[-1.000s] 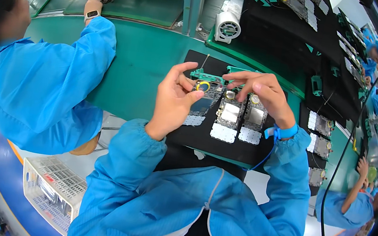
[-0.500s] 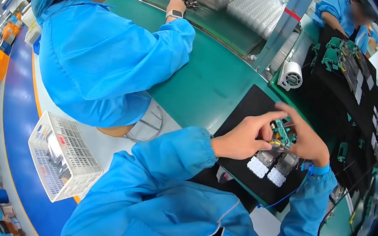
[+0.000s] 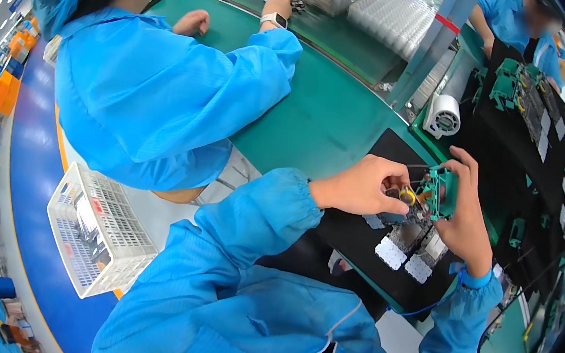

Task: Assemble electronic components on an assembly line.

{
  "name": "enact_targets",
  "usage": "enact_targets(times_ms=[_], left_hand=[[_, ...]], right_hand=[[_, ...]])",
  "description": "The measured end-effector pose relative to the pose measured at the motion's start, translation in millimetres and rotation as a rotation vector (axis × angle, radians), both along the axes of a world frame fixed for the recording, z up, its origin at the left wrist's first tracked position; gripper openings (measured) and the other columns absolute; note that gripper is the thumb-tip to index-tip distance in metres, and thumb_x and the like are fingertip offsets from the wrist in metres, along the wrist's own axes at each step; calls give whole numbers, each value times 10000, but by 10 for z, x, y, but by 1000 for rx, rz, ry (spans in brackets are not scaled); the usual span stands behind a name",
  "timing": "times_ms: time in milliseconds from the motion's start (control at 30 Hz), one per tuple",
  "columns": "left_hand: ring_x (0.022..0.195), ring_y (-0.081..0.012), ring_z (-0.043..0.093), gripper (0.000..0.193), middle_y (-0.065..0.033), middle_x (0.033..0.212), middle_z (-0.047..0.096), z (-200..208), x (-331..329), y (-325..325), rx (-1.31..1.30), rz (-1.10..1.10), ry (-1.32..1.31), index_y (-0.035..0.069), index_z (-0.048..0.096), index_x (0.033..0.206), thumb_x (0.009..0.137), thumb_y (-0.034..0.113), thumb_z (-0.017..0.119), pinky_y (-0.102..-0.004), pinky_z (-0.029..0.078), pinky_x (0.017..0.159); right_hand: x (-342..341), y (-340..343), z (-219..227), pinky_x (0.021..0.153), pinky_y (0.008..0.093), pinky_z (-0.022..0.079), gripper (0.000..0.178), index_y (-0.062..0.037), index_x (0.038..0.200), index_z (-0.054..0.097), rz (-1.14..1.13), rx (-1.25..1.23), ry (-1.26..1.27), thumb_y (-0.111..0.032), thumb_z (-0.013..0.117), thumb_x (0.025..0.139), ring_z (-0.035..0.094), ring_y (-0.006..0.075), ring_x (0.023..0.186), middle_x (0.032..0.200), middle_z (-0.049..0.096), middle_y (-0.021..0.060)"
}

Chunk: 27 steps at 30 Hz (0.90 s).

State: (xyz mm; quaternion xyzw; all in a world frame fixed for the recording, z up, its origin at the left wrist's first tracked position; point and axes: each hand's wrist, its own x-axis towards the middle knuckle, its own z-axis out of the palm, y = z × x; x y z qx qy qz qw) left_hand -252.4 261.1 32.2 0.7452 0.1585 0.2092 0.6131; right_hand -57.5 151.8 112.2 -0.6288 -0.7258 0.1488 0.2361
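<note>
Both hands hold a small green circuit board [image 3: 435, 194] above a black mat [image 3: 366, 245] on the worktop. Left hand [image 3: 359, 187] pinches its yellow part; right hand [image 3: 465, 222] grips its edge. Likely light, stiff, fragile; best held by edges.

Small green plastic-framed part [image 3: 437, 193] in both hands: matt plastic, yellow glossy ring at one side. Black flat mat [image 3: 360, 237] beneath: matt, smooth, rubber-like. Pale square pads [image 3: 390, 251] on mat: dull white, finely textured. Green surface [image 3: 320, 110]: smooth, slight sheen. Blue smock sleeves [image 3: 248, 222]: thin woven cloth, faint sheen, creased. White lattice plastic basket [image 3: 100, 231] on floor: hard, semi-gloss. Clear ribbed plastic tray [image 3: 396, 16]: glossy.
</note>
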Motion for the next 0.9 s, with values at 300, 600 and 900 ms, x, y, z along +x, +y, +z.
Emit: enact_targets(times_ms=[300, 600, 900], left_hand=[[797, -118, 673, 350, -107, 873, 719, -132, 307, -285, -190, 346, -174, -33, 651, 990, 776, 182, 824, -302, 540, 712], [794, -206, 682, 374, -152, 884, 684, -191, 469, -399, -112, 286, -134, -46, 620, 917, 742, 221, 813, -349, 529, 706], [898, -327, 619, 444, -185, 910, 641, -186, 531, -366, -14, 233, -129, -34, 599, 934, 717, 280, 825, -432, 473, 817]], right_hand=[[-9, 104, -235, 812, 452, 514, 744, -31, 1242, 433, -40, 228, -27, 56, 784, 592, 550, 477, 1050, 1322, 391, 201], [68, -130, -304, 764, 473, 545, 758, -24, 1239, 444, -82, 168, -39, 101, 795, 579, 599, 446, 995, 1326, 410, 174], [126, -166, -315, 773, 479, 551, 729, -10, 1246, 447, -78, 107, -40, 81, 790, 610, 611, 458, 991, 1344, 408, 181]])
